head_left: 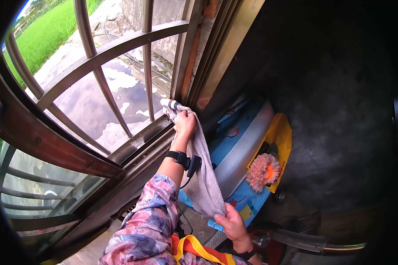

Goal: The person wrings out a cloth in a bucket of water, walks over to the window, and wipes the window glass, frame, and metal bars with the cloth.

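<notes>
Towel [204, 176] wiping seems in hand beside the window frame [146, 154]: left hand [185, 124], fingers closed round the far end; right hand [235, 226], fingers pinching the near end; strokes need slack.

Window bars [113, 101] left of towel [204, 176]

Left hand [185, 123] clenched on a reaching arm; right hand [233, 225] lower, thumb pinched against fingers.
</notes>
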A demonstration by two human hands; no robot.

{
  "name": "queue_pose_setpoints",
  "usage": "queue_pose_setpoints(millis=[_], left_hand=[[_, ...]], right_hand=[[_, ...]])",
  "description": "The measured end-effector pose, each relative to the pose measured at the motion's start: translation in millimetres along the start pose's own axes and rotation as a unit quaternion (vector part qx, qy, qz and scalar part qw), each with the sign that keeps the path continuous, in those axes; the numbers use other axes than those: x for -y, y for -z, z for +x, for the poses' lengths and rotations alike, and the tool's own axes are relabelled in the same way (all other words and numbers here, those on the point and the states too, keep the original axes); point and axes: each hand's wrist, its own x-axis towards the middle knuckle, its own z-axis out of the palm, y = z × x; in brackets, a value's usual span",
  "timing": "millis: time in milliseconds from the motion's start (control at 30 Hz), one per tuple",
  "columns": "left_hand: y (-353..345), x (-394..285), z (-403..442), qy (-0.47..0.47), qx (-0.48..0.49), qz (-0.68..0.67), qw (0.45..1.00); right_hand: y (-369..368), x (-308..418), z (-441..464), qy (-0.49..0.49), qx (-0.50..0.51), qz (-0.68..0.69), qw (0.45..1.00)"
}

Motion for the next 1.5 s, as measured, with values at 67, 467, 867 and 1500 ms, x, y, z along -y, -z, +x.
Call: queue_pose_setpoints(millis=[67,467,867,1500], left_hand=[[-6,8,11,0.064,0.048,-0.191,0.978],[60,-89,1,-0.132,0.102,-0.408,0.898],[216,-42,-118,0.036,0.229,-0.675,0.700],[260,-87,-168,0.032,0.567,-0.436,0.698]], right_hand=[[1,1,-4,-0.001,-0.005,-0.005,1.000],[-12,28,-12,0.074,0.002,-0.045,0.996],[3,64,-25,0.255,-0.095,-0.164,0.948],[-63,81,53,0.281,0.119,0.066,0.950]])
